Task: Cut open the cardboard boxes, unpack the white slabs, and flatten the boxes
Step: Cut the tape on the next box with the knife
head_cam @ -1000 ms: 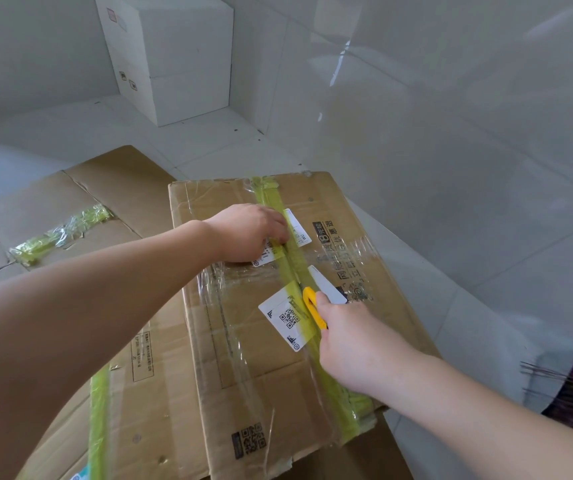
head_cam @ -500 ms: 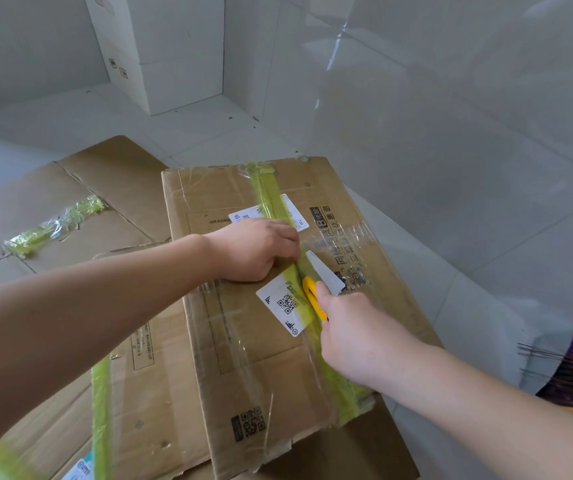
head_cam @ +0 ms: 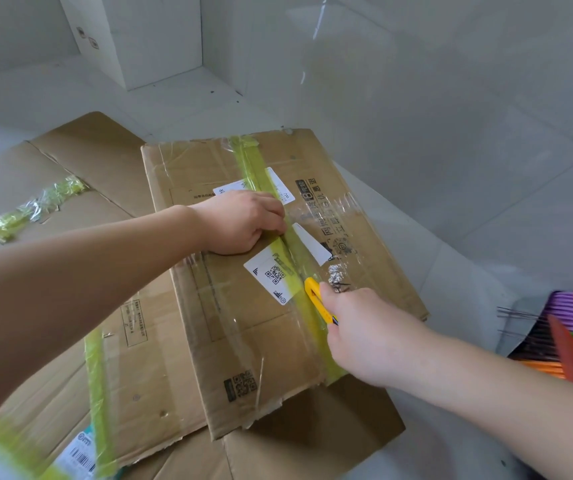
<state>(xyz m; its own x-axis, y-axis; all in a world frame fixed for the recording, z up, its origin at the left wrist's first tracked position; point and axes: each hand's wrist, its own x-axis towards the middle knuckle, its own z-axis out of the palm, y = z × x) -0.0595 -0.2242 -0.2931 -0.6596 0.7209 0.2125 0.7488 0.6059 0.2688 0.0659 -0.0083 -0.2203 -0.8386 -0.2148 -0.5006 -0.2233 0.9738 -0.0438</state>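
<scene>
You're gripping the yellow box cutter [head_cam: 318, 298] in your right hand [head_cam: 368, 337], tip on the green tape seam [head_cam: 261, 171] running near-far; left hand [head_cam: 243, 221], fingers curled, is pressing the cardboard box [head_cam: 243, 341] beyond it

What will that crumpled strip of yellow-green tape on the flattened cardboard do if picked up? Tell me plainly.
The crumpled tape strip probably hangs limp: it lies twisted and wrinkled on the flattened cardboard. It looks thin and see-through, so likely very light. Its bunched folds suggest that it may cling to fingers or to itself.
</scene>
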